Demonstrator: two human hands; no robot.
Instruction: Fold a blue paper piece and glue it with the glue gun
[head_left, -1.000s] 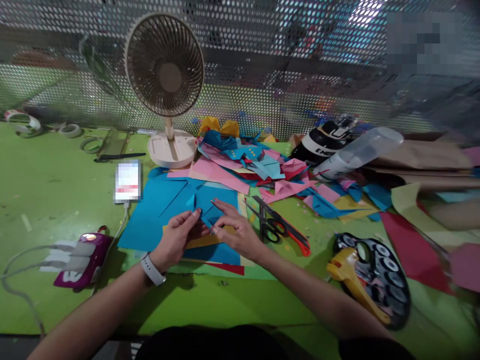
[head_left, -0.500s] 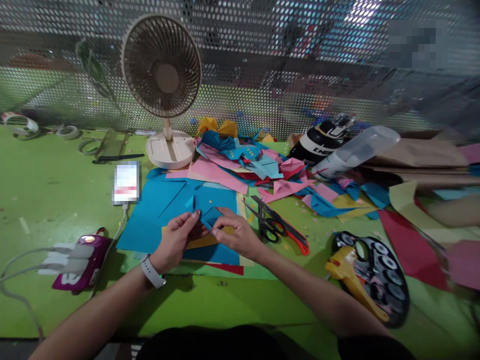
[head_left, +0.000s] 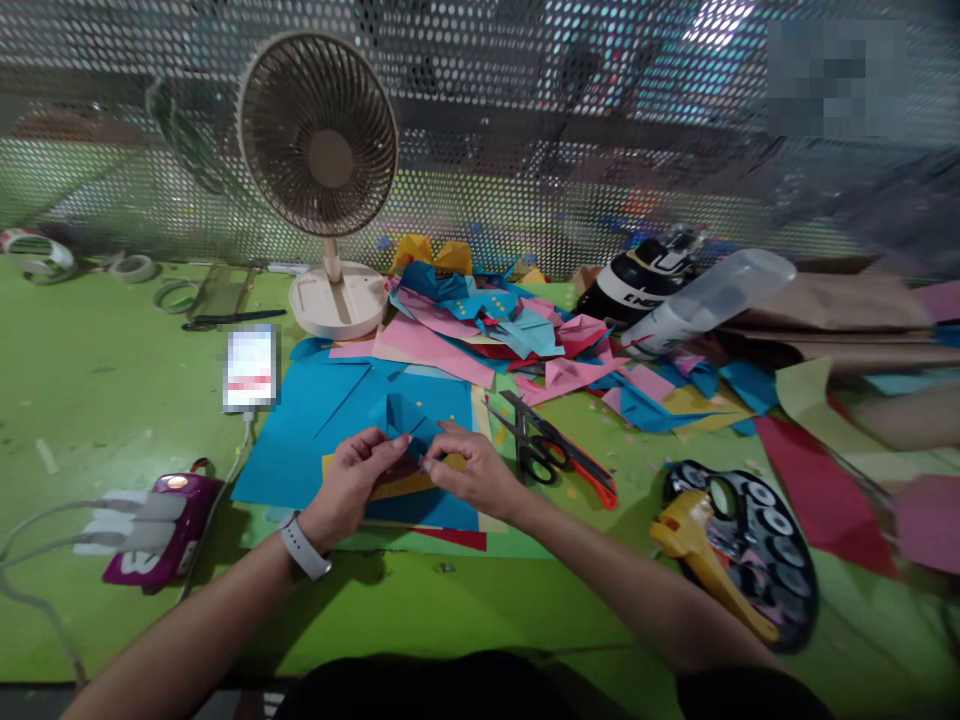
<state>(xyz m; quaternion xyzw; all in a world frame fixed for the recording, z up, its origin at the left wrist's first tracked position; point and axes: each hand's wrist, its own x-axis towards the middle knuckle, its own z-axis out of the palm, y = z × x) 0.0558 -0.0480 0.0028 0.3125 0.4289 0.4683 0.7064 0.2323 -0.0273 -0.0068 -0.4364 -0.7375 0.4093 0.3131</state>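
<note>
A small folded piece of blue paper (head_left: 407, 413) is pinched between both my hands, above a stack of sheets. My left hand (head_left: 364, 468) grips its left side between thumb and fingers. From the right, my right hand (head_left: 469, 470) pinches its lower edge with thumb and forefinger. Beneath the hands lie large blue sheets (head_left: 281, 455) and a yellow piece (head_left: 397, 487), partly covered. Just right of my right hand rest black-handled scissors (head_left: 536, 455) and a black and orange utility knife (head_left: 577, 460).
Behind the sheets is a heap of coloured paper scraps (head_left: 487, 320). A fan (head_left: 330, 300) stands at the back left, near a phone (head_left: 251, 368) and a purple power strip (head_left: 161, 530). On the right are a black tray (head_left: 776, 560), a yellow tool (head_left: 712, 570) and a clear bottle (head_left: 712, 300).
The blue paper has turned in my fingers, and its upright flap looks wider now. My fingertips have drawn closer together. The things on the table stay where they were.
</note>
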